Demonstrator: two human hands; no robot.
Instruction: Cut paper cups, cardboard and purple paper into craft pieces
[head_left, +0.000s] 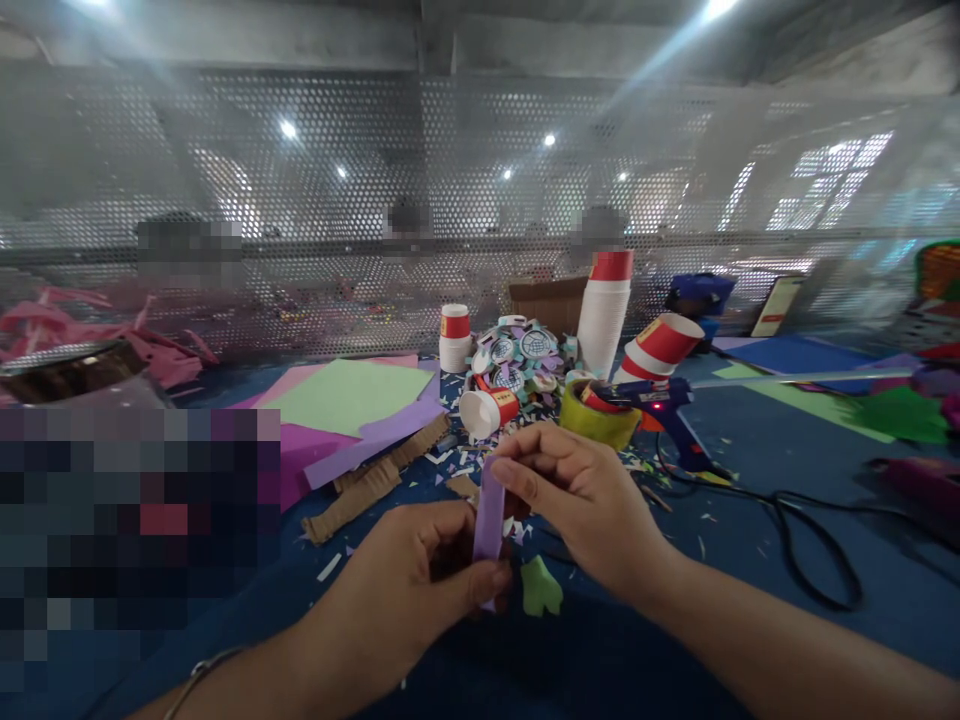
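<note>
A narrow purple paper strip (490,518) stands nearly upright between my two hands. My left hand (439,570) pinches its lower end between thumb and fingers. At the upper end, the thumb and fingertips of my right hand (574,490) are closed on it. Just below my right hand, a green paper cutout (541,587) lies on the blue tabletop. Beyond the hands a red and white paper cup (489,410) rests on its side among paper scraps. To its right, a blue glue gun (660,400) with a glowing red light leans by a yellow tape roll (600,420).
Coloured paper sheets (352,395) and torn corrugated cardboard (375,485) lie to the left. Behind are a heap of paper pieces (517,355) and a tall cup stack (604,315). A black cable (784,540) loops on the right. A perforated metal screen (315,200) stands behind the table.
</note>
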